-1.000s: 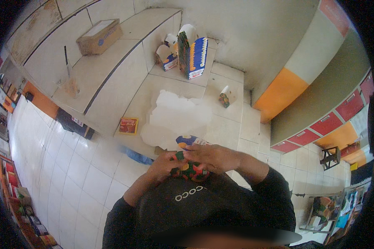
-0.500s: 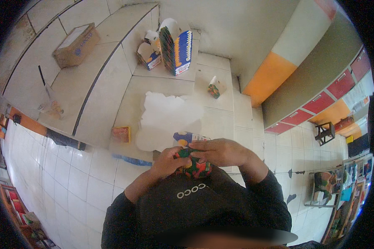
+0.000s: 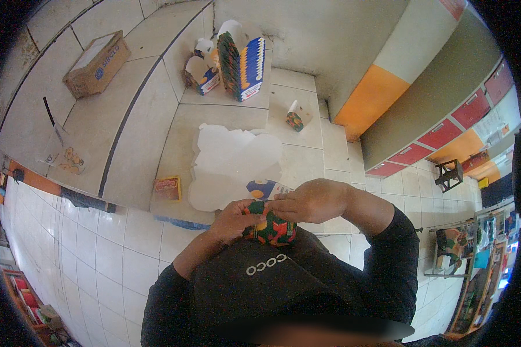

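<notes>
Close to my chest I hold a small folding cardboard food box (image 3: pixel 279 232), printed dark green, red and yellow, with a blue, white and orange flap (image 3: pixel 266 189) sticking up at its far side. My left hand (image 3: pixel 235 221) grips its left side, the thumb lying across the top. From the right, my right hand (image 3: pixel 311 201) has its fingers pressed together on the upper edge by the flap; its fingertips partly cover the box. Just beyond both hands, flat unfolded white box blanks (image 3: pixel 231 165) lie on the tiled ledge.
A red and yellow packet (image 3: pixel 168 189) lies left of the blanks. Farther back stand nested printed boxes (image 3: pixel 243 69), an open box (image 3: pixel 202 76) and a small folded one (image 3: pixel 295 117). A brown carton (image 3: pixel 97 65) and a clear plastic bag (image 3: pixel 66 156) sit on the raised left ledge.
My right hand and elbow have swung outward to the right, its fingers still on the box edge. The flap has tilted to the right. The view has shifted slightly.
</notes>
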Demonstrator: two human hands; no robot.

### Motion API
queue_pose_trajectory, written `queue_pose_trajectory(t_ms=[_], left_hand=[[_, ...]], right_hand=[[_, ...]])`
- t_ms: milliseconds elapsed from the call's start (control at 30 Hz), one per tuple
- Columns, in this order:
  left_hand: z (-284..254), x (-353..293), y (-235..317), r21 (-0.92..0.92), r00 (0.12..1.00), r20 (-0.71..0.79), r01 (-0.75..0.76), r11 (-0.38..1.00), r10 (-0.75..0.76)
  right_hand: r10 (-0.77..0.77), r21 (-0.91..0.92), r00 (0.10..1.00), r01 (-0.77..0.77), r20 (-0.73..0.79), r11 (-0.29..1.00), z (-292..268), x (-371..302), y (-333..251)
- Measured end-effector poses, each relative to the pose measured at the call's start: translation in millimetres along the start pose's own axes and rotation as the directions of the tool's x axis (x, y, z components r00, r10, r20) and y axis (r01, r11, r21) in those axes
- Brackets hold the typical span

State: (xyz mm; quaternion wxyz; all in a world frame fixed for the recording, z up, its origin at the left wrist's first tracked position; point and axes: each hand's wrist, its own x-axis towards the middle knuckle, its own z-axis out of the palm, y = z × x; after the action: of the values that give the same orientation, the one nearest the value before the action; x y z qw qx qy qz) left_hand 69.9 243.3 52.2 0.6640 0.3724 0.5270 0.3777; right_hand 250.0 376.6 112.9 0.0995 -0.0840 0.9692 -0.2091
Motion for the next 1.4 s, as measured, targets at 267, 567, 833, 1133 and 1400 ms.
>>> queue_pose_trajectory(t_ms=[267,567,833,1133,1400], left_hand=[[-7.4,2.0,-4.1,-0.070,0.998,0.066,0.025,0.997,-0.020],[-12.0,11.9,-19.8,-0.016,0.995,0.076,-0.060,0.998,0.061],[-11.6,18.0,-19.6,-0.020,0.994,0.093,-0.056,0.998,0.057],[-19.3,2.8,3.9,0.507,0.893,0.025,-0.399,0.764,0.450],[-77.7,6.2,106.0,0.988,0.661,-0.112,0.155,0.010,0.742]], right_hand=[[-0.021,-0.070,1.000,0.020,-0.014,0.997,3.5,4.0,0.8],[0.351,0.519,0.845,-0.106,-0.402,0.848,21.5,-3.9,-5.6],[0.431,0.147,0.852,-0.406,-0.297,0.902,31.4,3.5,-15.1],[0.310,0.079,0.757,-0.326,-0.576,0.942,48.7,8.8,-18.5],[0.300,0.199,0.331,-0.306,-0.895,0.931,55.1,-11.8,-4.3]])
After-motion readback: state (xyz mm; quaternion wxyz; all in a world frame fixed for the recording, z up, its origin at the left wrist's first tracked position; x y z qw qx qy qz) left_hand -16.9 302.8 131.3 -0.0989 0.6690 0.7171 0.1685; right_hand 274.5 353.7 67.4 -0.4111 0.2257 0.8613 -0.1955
